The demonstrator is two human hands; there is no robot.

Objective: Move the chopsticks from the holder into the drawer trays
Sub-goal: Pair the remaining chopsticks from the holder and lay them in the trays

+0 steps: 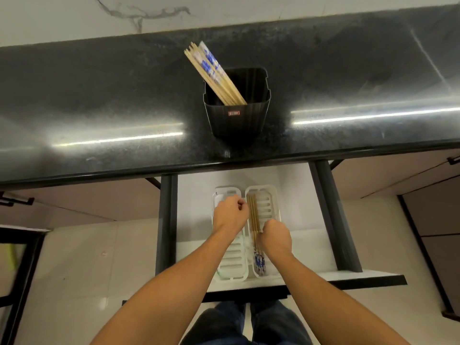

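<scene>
A black ribbed holder (237, 118) stands on the dark counter with several wooden chopsticks (214, 73) leaning out to the upper left, their tops patterned blue and white. Below, the open drawer holds two white slotted trays side by side, a left tray (230, 260) and a right tray (270, 202). Several chopsticks (254, 217) lie lengthwise in the right tray, blue ends toward me. My right hand (275, 236) grips them near their middle. My left hand (231, 212) hovers over the left tray with fingers curled; nothing shows in it.
The drawer's white floor (298, 195) shows around the trays, between dark metal side rails (169, 220). The glossy black counter (99, 108) overhangs the drawer's back. Cabinet fronts stand on both sides, and my legs are below the drawer front.
</scene>
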